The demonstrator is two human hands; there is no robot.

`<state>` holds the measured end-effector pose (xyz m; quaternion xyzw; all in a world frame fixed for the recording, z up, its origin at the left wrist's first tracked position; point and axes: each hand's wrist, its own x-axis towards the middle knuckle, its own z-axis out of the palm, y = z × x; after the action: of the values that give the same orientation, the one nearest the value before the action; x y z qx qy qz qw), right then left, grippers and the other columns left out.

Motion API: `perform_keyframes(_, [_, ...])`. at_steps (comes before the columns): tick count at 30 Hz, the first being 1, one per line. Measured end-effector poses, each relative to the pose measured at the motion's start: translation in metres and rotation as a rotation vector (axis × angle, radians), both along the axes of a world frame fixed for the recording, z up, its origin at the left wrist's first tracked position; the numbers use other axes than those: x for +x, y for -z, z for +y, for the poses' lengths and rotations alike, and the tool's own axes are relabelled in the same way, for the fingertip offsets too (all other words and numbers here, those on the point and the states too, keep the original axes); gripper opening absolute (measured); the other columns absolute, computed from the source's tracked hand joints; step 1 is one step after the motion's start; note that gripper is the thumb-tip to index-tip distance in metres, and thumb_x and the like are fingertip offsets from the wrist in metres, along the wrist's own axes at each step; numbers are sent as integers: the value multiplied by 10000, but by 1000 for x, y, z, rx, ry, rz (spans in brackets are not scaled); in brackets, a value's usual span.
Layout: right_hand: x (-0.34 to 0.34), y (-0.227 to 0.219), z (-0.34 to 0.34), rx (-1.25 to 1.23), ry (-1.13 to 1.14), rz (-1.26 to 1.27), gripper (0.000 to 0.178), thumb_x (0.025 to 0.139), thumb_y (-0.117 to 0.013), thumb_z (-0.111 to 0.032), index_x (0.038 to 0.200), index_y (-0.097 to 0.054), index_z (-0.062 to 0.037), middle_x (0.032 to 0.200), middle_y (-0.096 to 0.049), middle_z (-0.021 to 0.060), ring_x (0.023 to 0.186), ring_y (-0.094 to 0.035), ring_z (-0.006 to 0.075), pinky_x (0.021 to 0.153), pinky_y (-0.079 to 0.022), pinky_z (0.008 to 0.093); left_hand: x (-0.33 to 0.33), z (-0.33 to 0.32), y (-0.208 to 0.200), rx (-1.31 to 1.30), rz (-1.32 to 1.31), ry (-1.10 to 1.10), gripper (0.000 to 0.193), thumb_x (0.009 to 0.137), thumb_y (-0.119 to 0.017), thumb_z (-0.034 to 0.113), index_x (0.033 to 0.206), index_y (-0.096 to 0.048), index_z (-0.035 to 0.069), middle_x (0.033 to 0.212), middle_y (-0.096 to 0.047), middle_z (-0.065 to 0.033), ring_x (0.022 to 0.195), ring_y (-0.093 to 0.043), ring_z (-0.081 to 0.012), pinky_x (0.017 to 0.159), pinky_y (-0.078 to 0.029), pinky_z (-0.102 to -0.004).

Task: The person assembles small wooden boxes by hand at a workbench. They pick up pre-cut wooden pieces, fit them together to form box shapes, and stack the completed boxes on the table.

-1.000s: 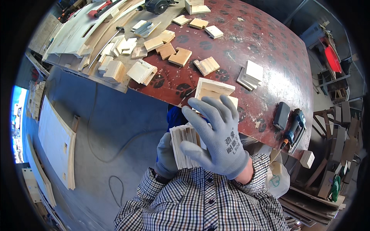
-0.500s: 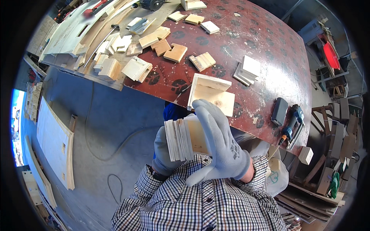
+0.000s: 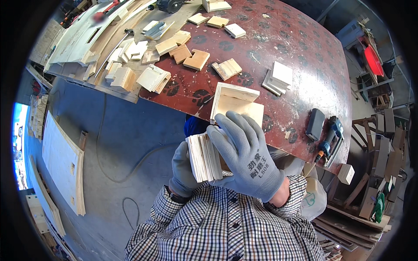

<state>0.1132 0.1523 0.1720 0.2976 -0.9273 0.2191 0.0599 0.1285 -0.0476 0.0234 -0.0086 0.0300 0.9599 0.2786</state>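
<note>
Change: my right hand [image 3: 241, 152], splayed half a second ago, now curls around the right side of the wood stack [image 3: 203, 158]; my left hand [image 3: 180, 169] grasps its left, fingertips hidden. Pieces probably better secured. Stack: off the red table's [image 3: 313, 65] near edge, my side; pale, layered edges, nearly flush.

L-shaped wood [image 3: 244, 108] beyond hands [image 3: 244, 157], open floor [image 3: 130, 130] leftward

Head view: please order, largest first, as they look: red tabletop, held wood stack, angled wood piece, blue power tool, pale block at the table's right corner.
Red tabletop
Wood stack and angled wood piece: too alike to rank, the stack nearer
Blue power tool
Pale block
</note>
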Motion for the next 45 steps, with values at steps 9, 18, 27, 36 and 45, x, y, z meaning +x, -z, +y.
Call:
perform_keyframes(9, [-5,18,1,-246,-63,2,1177,584,-999,-337,1570,-427,-40,1674,-331,219,1582,-272,441,1278,-256,614,2,5,-11,33,-75,-65,584,1104,-465,502,1461,-597,59,1437,-646,-192,1297,-647,-371,1088,-546,-583])
perform_keyframes(18, [-15,14,5,-617,-238,-96,1249,538,-1022,-338,1571,-407,0,1666,-311,309,1586,-254,488,1280,-206,622,-3,6,-31,-9,17,-102,504,1125,-460,440,1417,-632,67,1373,-693,-151,1243,-694,-287,1044,-601,-457])
perform_keyframes(27, [-10,-10,-4,-1930,-69,-346,1220,734,-998,-365,1619,-275,61,1604,-374,322,1478,-451,460,1204,-428,570,1,5,-2,-551,255,-303,587,1125,-441,491,1584,-450,125,1561,-553,-124,1370,-598,-257,1174,-489,-453])
perform_keyframes(36, [-7,7,34,-1216,-246,-28,1059,834,-896,-378,1629,-315,13,1564,-479,233,1436,-529,393,1189,-470,537,6,3,39,-538,206,-422,555,1122,-474,432,1560,-486,90,1535,-579,-144,1332,-634,-295,1136,-533,-483])
perform_keyframes(45, [-14,33,14,-1111,-294,-210,1340,606,-1053,-416,1627,-298,11,1532,-486,247,1419,-530,400,1181,-449,551,2,3,-5,268,25,-27,637,1083,-523,507,1551,-527,74,1584,-542,-163,1439,-545,-342,1170,-476,-570])
